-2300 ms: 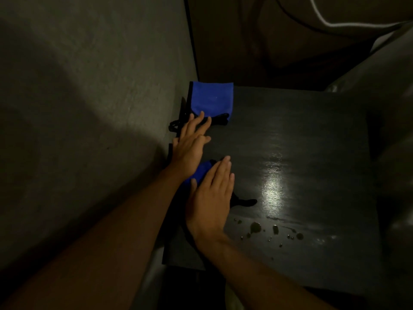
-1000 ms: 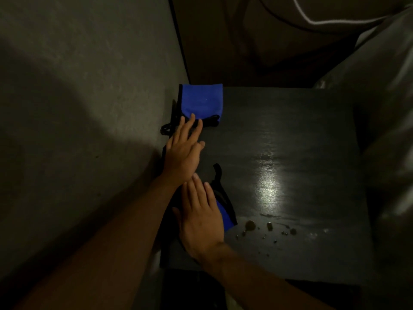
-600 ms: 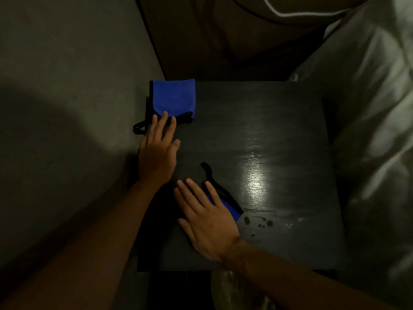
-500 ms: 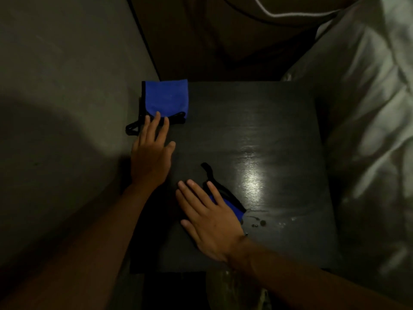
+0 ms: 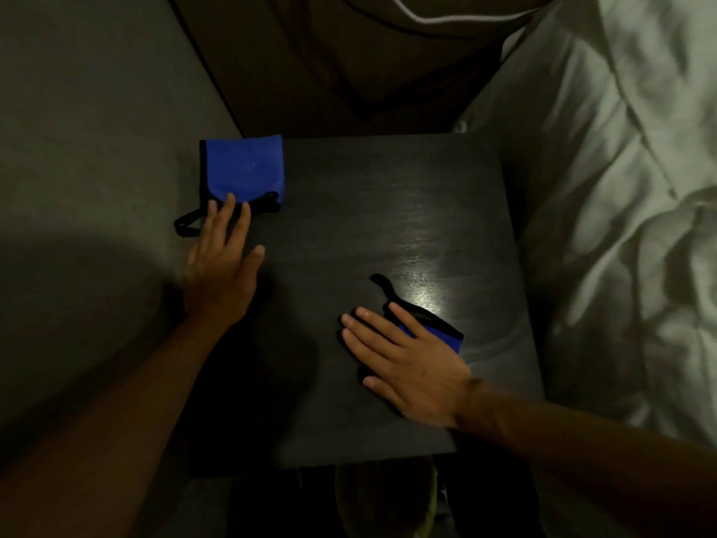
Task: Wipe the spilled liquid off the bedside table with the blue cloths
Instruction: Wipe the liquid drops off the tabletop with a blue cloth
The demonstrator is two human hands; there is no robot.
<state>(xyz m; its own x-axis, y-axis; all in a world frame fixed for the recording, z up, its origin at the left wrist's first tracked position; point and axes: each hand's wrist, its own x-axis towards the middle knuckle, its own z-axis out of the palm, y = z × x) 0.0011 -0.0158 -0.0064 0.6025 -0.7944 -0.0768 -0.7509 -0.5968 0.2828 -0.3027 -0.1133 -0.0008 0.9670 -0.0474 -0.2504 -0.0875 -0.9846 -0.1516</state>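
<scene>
A dark bedside table point(image 5: 341, 211) fills the middle of the head view. A folded blue cloth point(image 5: 242, 168) with black edging lies at its far left corner. My left hand point(image 5: 221, 266) rests flat on the table's left edge, fingertips touching that cloth's near edge. My right hand point(image 5: 407, 363) presses flat on a second blue cloth point(image 5: 446, 335), mostly hidden under the palm, with a black strip trailing away from the fingers. A faint wet smear shows to the right of this cloth; no drops are visible.
A grey wall point(image 5: 97, 149) runs along the table's left side. White rumpled bedding point(image 5: 620, 188) lies close on the right. A dark headboard panel point(image 5: 349, 71) stands behind the table. The floor below the near edge is dark.
My right hand has slid the second cloth rightwards along the table's near part, over where the drops lay; the drops no longer show. My left hand stays by the folded cloth.
</scene>
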